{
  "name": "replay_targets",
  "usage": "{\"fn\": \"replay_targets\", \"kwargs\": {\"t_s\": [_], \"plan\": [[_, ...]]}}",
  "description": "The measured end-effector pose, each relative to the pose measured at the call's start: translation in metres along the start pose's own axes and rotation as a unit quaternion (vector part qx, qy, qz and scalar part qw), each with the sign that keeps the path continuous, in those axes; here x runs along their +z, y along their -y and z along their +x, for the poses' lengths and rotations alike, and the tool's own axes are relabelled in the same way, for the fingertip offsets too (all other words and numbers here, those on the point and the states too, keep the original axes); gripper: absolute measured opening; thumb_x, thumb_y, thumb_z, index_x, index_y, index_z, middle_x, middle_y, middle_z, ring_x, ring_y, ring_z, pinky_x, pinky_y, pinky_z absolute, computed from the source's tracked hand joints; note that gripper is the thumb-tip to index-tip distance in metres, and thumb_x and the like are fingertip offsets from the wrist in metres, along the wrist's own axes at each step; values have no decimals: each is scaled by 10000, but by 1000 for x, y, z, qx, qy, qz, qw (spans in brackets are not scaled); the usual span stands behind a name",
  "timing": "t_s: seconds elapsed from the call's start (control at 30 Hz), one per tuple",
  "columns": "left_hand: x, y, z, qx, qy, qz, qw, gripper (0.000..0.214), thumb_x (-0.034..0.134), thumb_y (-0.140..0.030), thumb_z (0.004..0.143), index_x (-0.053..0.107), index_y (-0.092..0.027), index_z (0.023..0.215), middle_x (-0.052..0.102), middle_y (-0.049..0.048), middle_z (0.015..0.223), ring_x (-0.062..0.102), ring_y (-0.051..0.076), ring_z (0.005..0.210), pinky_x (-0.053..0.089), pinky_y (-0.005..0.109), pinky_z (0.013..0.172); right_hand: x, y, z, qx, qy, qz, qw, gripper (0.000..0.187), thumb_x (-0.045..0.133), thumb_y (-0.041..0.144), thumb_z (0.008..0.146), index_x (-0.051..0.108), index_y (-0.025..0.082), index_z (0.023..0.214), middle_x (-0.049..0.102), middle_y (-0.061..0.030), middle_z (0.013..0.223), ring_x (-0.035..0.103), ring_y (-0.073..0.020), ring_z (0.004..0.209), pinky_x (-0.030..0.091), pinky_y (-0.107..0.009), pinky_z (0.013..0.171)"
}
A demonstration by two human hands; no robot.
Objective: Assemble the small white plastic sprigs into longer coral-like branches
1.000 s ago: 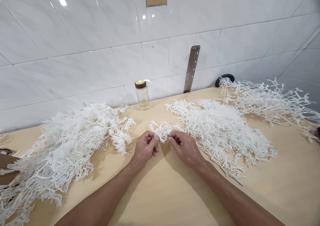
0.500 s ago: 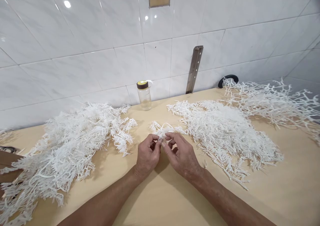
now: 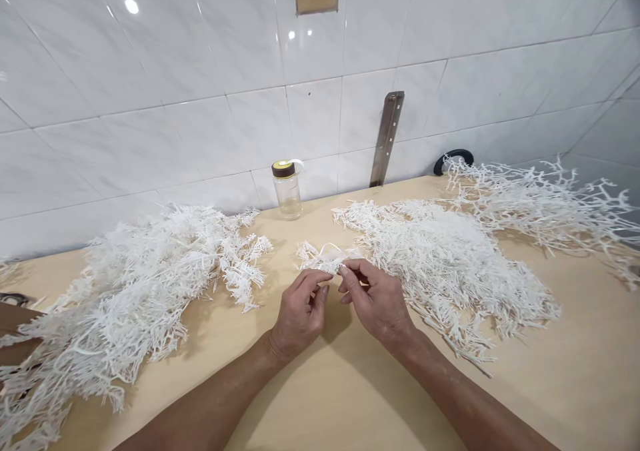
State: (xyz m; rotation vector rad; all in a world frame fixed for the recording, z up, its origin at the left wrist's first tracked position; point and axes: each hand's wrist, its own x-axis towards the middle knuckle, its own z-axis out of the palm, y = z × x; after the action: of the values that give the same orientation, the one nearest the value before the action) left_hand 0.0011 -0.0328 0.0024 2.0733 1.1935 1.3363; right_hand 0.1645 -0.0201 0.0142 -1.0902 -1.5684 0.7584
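Right hand (image 3: 381,303) pinches the small white bunch (image 3: 316,258) between thumb and forefinger, mid-table (image 3: 345,398). Left hand (image 3: 303,312): fingertips at the bunch's near edge; cannot tell whether they grip. Light, short pinches probably suit such thin strands. Bare wood lies nearside; left heap (image 3: 145,291) and right heap (image 3: 450,258) limit sideways travel; bottle (image 3: 289,199) stands beyond.

1. Bottle (image 3: 287,195): upright on the worktop (image 3: 320,398), near the wall (image 3: 175,144).
2. Tuft (image 3: 320,258): in front of the bottle.
3. Left hand (image 3: 300,314), right hand (image 3: 384,303): before the bottle, curled fingers close together by the tuft; grip unclear.
4. Left of the bottle: white heap (image 3: 145,291).
5. Right of the bottle: bar (image 3: 387,139), second heap (image 3: 450,264), branches (image 3: 543,206).
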Motion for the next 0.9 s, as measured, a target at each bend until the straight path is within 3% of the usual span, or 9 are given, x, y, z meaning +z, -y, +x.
{"fn": "replay_targets", "kwargs": {"t_s": [0.23, 0.33, 0.5, 0.63, 0.8, 0.9], "plan": [[-8, -12, 8, -18, -61, 12, 998, 185, 525, -221, 934, 673, -219, 1045, 689, 83, 983, 645, 173, 860, 525, 262, 675, -8, -7, 5, 84, 76, 123, 986, 354, 557, 520, 922, 640, 177, 909, 665, -25, 710, 663, -154, 589, 613, -299, 562], [-13, -18, 15, -14, -45, 37, 998, 187, 530, -220, 934, 695, -222, 1023, 708, 84, 965, 648, 192, 891, 536, 292, 720, -8, -10, 5, 87, 95, 138, 982, 343, 556, 505, 926, 647, 175, 928, 661, -37, 764, 669, -166, 670, 624, -309, 583], [-26, -24, 32, 23, 33, 71, 997, 238, 521, -209, 930, 690, -233, 1096, 714, 101, 1067, 630, 236, 1049, 542, 387, 871, -13, -2, 6, 53, 125, 142, 980, 316, 533, 474, 942, 646, 182, 902, 621, -31, 810, 630, -159, 751, 636, -312, 626], [-39, -29, 50, 40, 115, 64, 990, 306, 526, -220, 931, 645, -256, 1210, 667, 84, 1251, 526, 247, 1278, 410, 455, 1095, -18, 4, 7, 40, 150, 156, 975, 314, 510, 464, 955, 645, 182, 927, 620, -33, 846, 616, -158, 792, 630, -307, 651], [-47, -33, 75, -44, 278, -24, 959, 304, 534, -314, 930, 671, -272, 1198, 710, 67, 1174, 652, 231, 1079, 514, 354, 927, -22, 5, 9, 28, 186, 161, 969, 308, 503, 449, 964, 643, 180, 905, 600, -26, 851, 601, -138, 739, 621, -306, 662], [-47, -33, 86, -68, 325, -44, 942, 291, 558, -319, 901, 703, -257, 1146, 734, 68, 1084, 663, 225, 997, 513, 335, 882, -26, 7, 10, 28, 191, 153, 969, 310, 510, 452, 959, 649, 186, 880, 605, -27, 848, 602, -145, 754, 615, -295, 646]]}}
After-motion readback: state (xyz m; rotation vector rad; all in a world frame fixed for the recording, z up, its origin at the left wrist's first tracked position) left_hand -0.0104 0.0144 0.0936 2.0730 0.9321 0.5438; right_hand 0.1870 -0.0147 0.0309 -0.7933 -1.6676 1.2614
